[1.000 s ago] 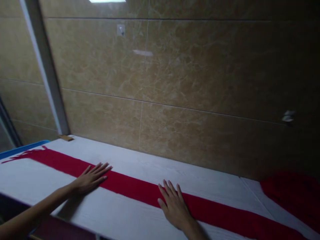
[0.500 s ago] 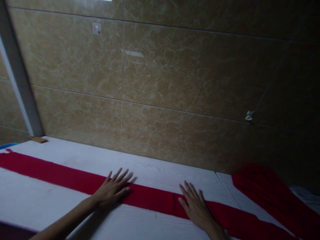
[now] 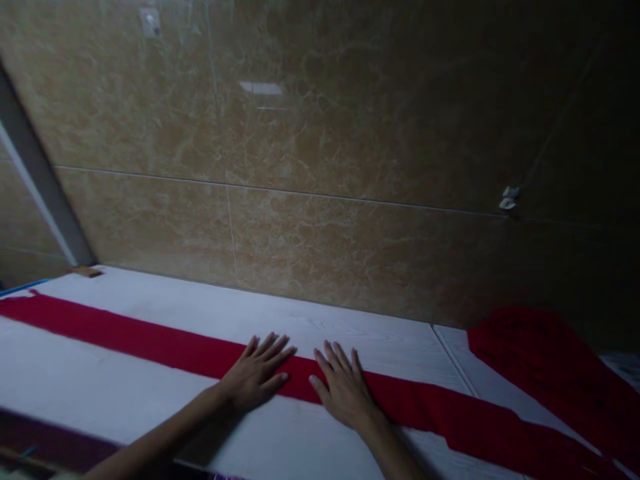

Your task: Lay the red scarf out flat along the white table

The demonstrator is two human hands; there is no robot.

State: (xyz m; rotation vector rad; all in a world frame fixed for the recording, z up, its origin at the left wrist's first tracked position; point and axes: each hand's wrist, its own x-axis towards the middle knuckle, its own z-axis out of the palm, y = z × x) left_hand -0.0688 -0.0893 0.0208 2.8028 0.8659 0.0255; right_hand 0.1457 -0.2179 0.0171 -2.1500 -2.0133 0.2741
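Observation:
A long strip of red cloth (image 3: 165,347) runs across the white table (image 3: 135,393), from the left edge of the view to the lower right. My left hand (image 3: 257,373) lies palm down on the strip near its middle, fingers spread. Close by on the right, my right hand (image 3: 343,385) also rests flat on the red cloth with its fingers apart. A short stretch of the strip shows between the two hands. Neither hand grips anything.
A bunched heap of red cloth (image 3: 540,360) lies at the right. Behind the table stands a brown tiled wall (image 3: 320,147) with a small hook (image 3: 509,198). A small wooden block (image 3: 86,271) sits at the far left corner, by a grey post (image 3: 45,167).
My hands have come closer together on the strip; the right has slid left. The cloth between them now looks smooth where a crease showed near the right hand. The view has shifted somewhat.

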